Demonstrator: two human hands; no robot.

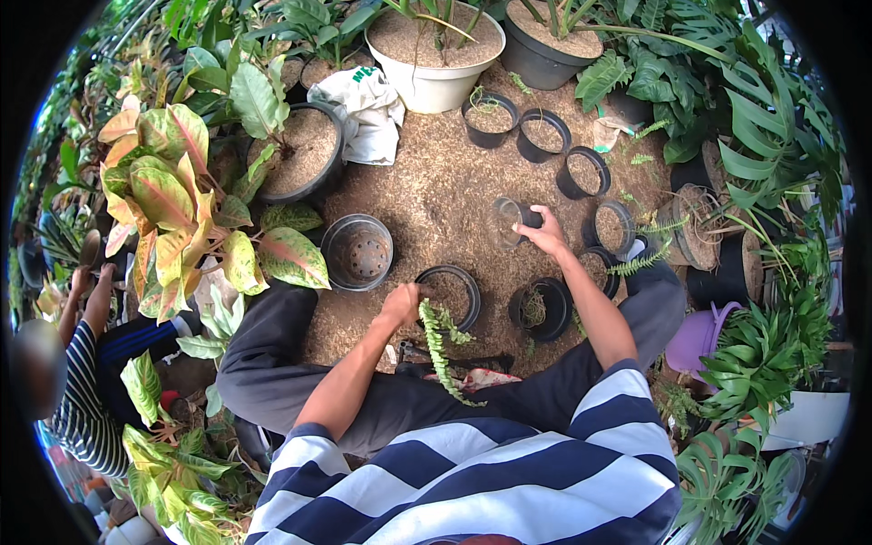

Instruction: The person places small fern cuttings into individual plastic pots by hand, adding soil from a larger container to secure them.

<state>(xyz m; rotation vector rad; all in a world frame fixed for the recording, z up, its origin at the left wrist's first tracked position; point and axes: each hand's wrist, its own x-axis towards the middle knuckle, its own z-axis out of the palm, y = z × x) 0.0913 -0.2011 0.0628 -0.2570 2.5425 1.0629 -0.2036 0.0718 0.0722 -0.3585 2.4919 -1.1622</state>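
My left hand is closed around the base of a fern cutting, whose green fronds hang down past my wrist towards my lap. That hand is at the left rim of a black plastic pot filled with growing medium. In my right hand a small see-through plastic cup is tilted on its side, its mouth facing left above the ground. Just left of my left hand stands a black pot with drainage holes showing in its bottom. Another black pot, between my forearms, holds a tangle of pale stems or roots.
Loose brown medium covers the ground. Several small filled pots curve along the right. Large potted plants stand behind, one in a white pot, beside a white sack. A purple bucket is by my right knee. Another person sits far left.
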